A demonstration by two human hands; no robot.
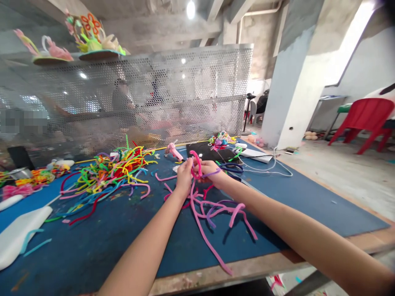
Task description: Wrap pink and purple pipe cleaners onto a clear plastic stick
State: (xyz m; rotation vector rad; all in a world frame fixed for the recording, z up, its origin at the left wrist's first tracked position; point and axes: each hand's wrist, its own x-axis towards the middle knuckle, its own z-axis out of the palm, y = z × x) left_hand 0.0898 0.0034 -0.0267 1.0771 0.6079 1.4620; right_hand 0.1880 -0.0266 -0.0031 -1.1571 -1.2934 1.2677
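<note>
My left hand (185,172) and my right hand (207,170) meet above the middle of the blue table mat, fingers closed around pink pipe cleaners (197,163). One bright pink end curls up above the fingers. A purple pipe cleaner (212,172) sticks out across my right hand. Below the hands, long pink pipe cleaners (202,228) trail down over the mat toward its front edge, with purple and magenta ones among them. Where the strands join is hidden by my fingers.
A tangled heap of many-coloured pipe cleaners (114,172) lies to the left. A pink glue gun (175,152) stands behind my hands, near a black board (210,152). A white cable (271,172) runs at right. A perforated metal screen (154,98) borders the back.
</note>
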